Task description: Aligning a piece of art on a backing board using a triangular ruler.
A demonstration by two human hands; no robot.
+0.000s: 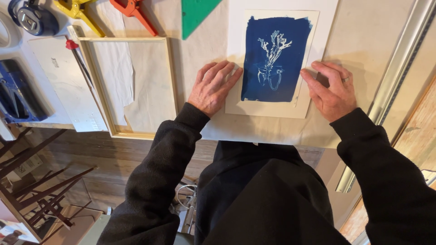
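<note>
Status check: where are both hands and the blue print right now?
Left hand flat on the print's left edge. Right hand flat at its right edge. Blue print lies flat on white backing sheet. Wooden frame lies to the left, apart.

A cream paper sheet (272, 106) lies flat on the worktop, upright as the wearer sees it. Most of it is covered by a deep blue print (274, 56) with rough brushed edges, showing a white plant-like silhouette at its centre. A plain cream margin runs widest along the near edge.
</note>
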